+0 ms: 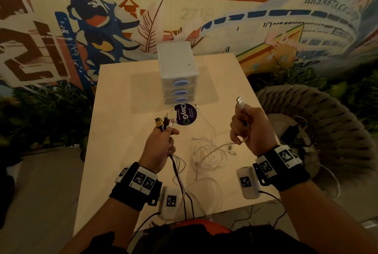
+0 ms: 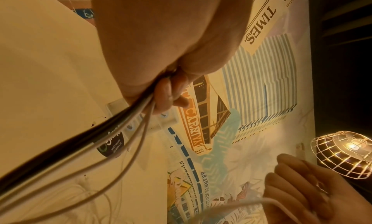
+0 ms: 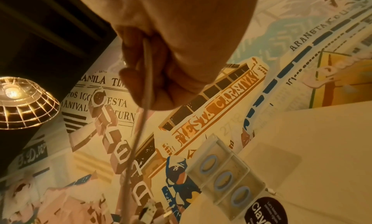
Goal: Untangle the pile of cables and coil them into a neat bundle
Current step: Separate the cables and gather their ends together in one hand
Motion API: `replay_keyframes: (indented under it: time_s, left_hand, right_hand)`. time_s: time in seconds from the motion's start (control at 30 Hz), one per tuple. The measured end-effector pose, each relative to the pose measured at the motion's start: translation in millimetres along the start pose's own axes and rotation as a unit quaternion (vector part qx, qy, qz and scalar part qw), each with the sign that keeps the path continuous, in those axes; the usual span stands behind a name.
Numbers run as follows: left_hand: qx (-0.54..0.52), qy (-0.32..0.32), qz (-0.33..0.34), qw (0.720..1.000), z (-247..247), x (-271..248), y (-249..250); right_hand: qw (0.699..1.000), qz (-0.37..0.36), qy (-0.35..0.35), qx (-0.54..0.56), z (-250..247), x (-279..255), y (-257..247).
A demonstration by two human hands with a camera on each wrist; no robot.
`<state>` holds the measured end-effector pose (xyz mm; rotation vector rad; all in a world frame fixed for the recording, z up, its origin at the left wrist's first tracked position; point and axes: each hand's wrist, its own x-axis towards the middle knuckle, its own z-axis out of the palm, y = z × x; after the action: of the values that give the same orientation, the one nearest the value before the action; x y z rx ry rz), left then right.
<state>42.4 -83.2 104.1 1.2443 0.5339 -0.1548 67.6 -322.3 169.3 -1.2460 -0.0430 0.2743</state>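
My left hand (image 1: 161,141) grips a bunch of several cable ends (image 1: 163,121), black and white, with their plugs sticking up past the fingers. Their cords (image 2: 104,132) trail down over the near table edge. My right hand (image 1: 245,129) holds a white USB cable (image 1: 241,103) raised above the table, plug pointing up. The cord (image 3: 145,77) runs through the curled fingers and down to a loose tangle of white cables (image 1: 206,155) lying on the table between both hands.
A small white three-drawer organiser (image 1: 177,73) stands at the middle of the light wooden table (image 1: 122,110), with a round dark sticker (image 1: 187,116) in front of it. A woven chair (image 1: 319,114) stands at the right. A mural wall lies behind.
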Motion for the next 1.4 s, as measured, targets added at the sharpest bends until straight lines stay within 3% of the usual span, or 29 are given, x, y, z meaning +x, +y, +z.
replay_keyframes:
  time_s: [0.07,0.13,0.3,0.43,0.6,0.7,0.8,0.87,1.03,1.17,1.23,1.4]
  left_hand:
    - [-0.016,-0.014,-0.006,1.000,-1,-2,2]
    - [-0.016,-0.037,-0.012,0.999,1,-6,4]
    - [0.022,-0.084,-0.028,0.996,8,-17,5]
    - [0.023,-0.109,-0.011,0.994,8,-25,10]
    - [-0.017,-0.139,-0.013,0.990,3,-34,10]
    - [0.062,-0.167,0.043,0.983,3,-37,6]
    - [0.049,-0.129,0.067,0.988,1,-37,4]
    - [0.027,-0.093,0.077,0.992,0,-37,6]
    - [-0.075,-0.052,0.065,0.994,-6,-35,13]
    - [-0.141,-0.018,0.046,0.989,-18,-30,15]
    - [-0.150,-0.023,0.044,0.987,-20,-31,15]
    - [-0.150,-0.071,0.057,0.984,-17,-37,16]
  right_hand:
    - [1.000,0.009,-0.028,-0.009,2,-1,4]
    - [0.994,0.008,-0.060,-0.087,5,-1,18]
    - [0.951,0.012,-0.125,-0.281,26,-8,50]
    - [0.943,0.032,-0.124,-0.307,42,-10,63]
    - [0.954,0.027,-0.097,-0.281,55,-8,66]
    - [0.945,-0.012,-0.078,-0.316,59,-5,71]
    - [0.920,-0.058,-0.094,-0.376,58,-3,73]
    - [0.903,-0.051,-0.133,-0.407,57,-7,73]
    - [0.859,0.029,-0.182,-0.477,29,-23,89]
    - [0.874,0.100,-0.145,-0.453,-14,-40,104]
    - [0.877,0.144,-0.134,-0.439,-32,-51,112]
    - [0.826,0.274,-0.179,-0.459,-66,-79,138]
